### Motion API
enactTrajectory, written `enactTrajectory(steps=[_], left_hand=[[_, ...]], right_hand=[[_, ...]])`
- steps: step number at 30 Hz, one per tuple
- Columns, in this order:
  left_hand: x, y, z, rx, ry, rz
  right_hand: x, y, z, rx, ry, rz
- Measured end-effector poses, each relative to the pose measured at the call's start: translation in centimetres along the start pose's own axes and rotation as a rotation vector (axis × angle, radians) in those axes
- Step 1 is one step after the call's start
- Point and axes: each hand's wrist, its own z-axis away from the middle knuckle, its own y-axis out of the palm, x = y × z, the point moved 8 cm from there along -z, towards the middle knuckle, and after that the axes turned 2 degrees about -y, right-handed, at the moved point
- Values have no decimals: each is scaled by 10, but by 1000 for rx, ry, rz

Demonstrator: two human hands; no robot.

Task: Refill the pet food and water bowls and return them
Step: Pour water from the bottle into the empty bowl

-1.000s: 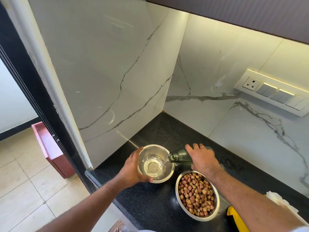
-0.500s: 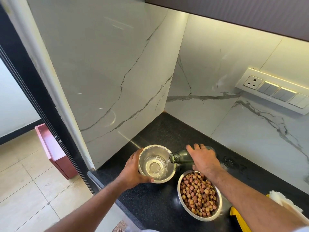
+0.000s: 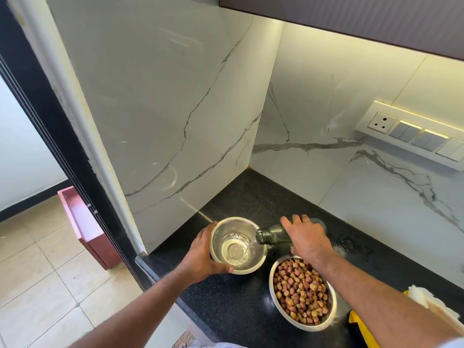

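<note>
A steel water bowl stands on the black counter near its left end, with shallow water inside. My left hand grips the bowl's left rim. My right hand grips a green glass bottle tipped on its side, its mouth over the bowl's right rim, and water runs from it into the bowl. Just right and nearer stands a second steel bowl full of brown and reddish kibble, under my right forearm.
White marble walls close the counter's corner at left and back. A switch panel sits on the back wall. A yellow item and a white bag lie at the lower right. A red box stands on the tiled floor at left.
Water keeps flowing from the bottle and the level in the bowl has risen a little. Both hands hold their places.
</note>
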Motion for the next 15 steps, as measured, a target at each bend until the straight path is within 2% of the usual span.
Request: enactTrajectory(steps=[15], left_hand=[[-6,-4,2,17,8,-53]], right_hand=[[-1,-1,1,3,7,11]])
